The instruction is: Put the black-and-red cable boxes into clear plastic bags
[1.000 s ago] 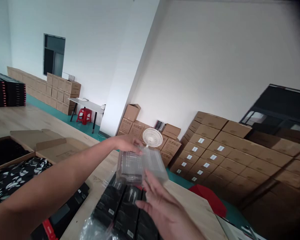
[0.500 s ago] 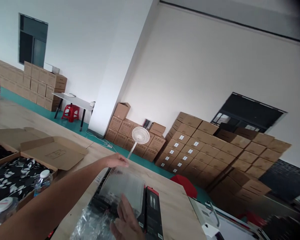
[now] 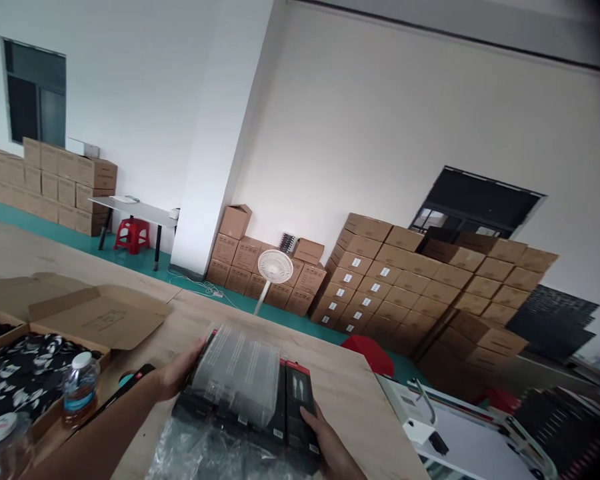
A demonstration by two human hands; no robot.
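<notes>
A row of slim black boxes (image 3: 300, 413) with red ends stands on the wooden table in front of me. The rightmost one carries a picture of cutlery. Frosted plastic bags (image 3: 237, 370) with printed lines lie across the top of the row. Crumpled clear plastic film (image 3: 205, 450) covers its near side. My left hand (image 3: 183, 367) presses against the row's left side, its fingers partly hidden behind the boxes. On the right side, my right hand (image 3: 323, 433) grips the end box, thumb on its printed face.
Left on the wooden table (image 3: 380, 447) are an open carton (image 3: 100, 317) with black-and-white patterned cloth, two plastic bottles (image 3: 81, 387) and a dark tool-like object (image 3: 143, 373). A white machine (image 3: 415, 413) stands at the right edge. Beyond are a fan (image 3: 275, 267) and stacked cartons (image 3: 395, 280).
My left hand has come down from above the bags to the boxes' left side. My right hand has moved from over the film to their right side. The view has shifted slightly.
</notes>
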